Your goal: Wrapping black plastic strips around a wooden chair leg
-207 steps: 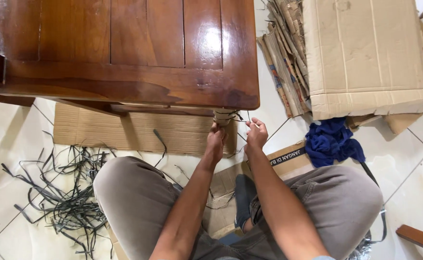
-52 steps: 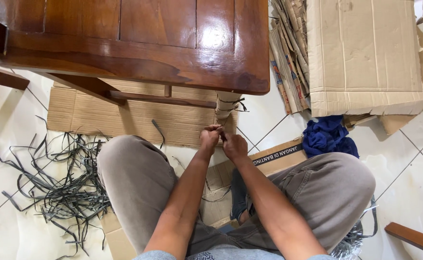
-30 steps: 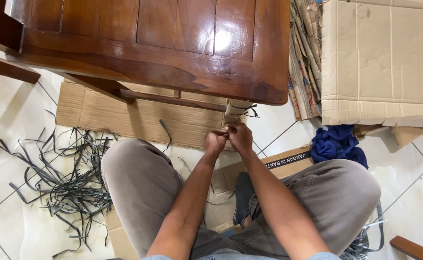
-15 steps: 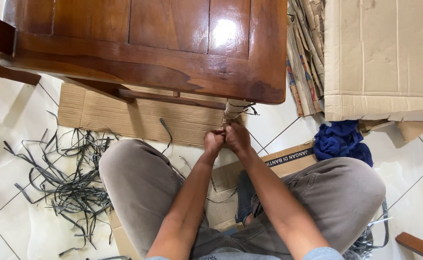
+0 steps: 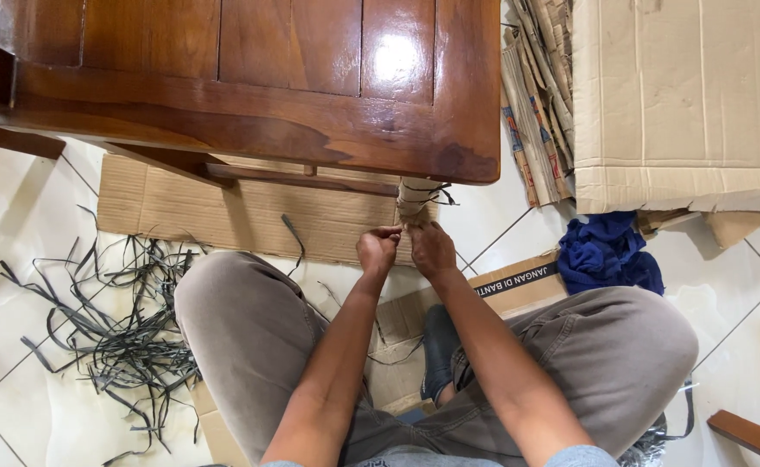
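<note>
There is a single view, from a camera worn on the person's head, looking almost straight down past the forearms and bent knees to the tiled floor (image 5: pixel 17 216). It sits close above the lap, so the legs fill the lower half of the frame. The top of the frame faces forward, taking in the near edge and right corner of a dark wooden surface (image 5: pixel 250 86) seen from above. Flattened cardboard (image 5: pixel 674 95) fills the upper right corner; loose dark straps (image 5: pixel 112 329) lie at the left edge. With only one camera, no part of the scene is shared between views.
</note>
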